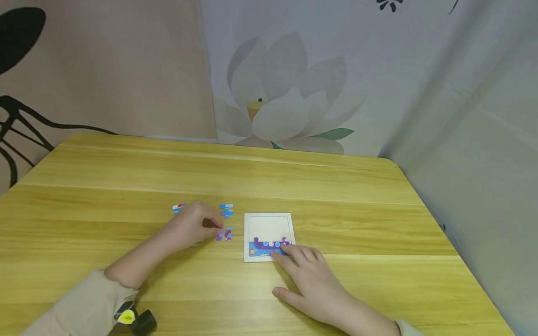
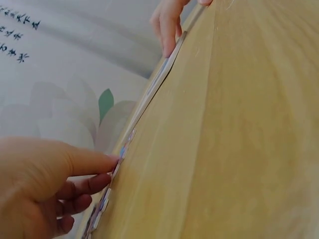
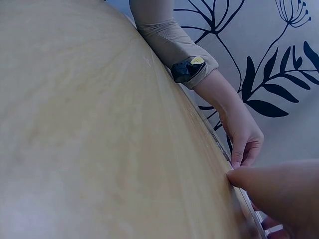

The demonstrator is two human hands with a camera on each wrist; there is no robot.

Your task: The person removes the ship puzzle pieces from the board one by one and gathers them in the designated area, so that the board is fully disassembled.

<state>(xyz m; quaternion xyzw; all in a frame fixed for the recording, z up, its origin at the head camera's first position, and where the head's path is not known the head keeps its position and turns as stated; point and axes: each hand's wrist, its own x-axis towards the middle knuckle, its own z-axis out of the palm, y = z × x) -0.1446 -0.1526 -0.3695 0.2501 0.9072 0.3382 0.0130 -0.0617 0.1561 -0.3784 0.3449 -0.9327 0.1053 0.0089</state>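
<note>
On the table, a square white puzzle tray point(image 1: 268, 216) has its bottom part filled with blue and purple pieces point(image 1: 264, 249). My right hand point(image 1: 313, 284) lies at its lower right corner, fingers spread and nearly straight, with fingertips resting on the tray and the filled pieces. Left of the tray, my left hand point(image 1: 191, 228) pinches the edge of a red, purple and blue puzzle piece point(image 1: 227, 234) between thumb and forefinger. In the left wrist view the left thumb point(image 2: 94, 163) touches that piece at table level. The left hand partly hides other pieces beneath it.
A blue and orange puzzle piece point(image 1: 227, 210) lies just beyond the left hand. Another striped piece point(image 1: 178, 208) shows beside the left knuckles. The wooden table point(image 1: 357, 205) ends at a curtain point(image 1: 294, 93) behind. A black wrist device point(image 1: 143, 322) sits at the left sleeve.
</note>
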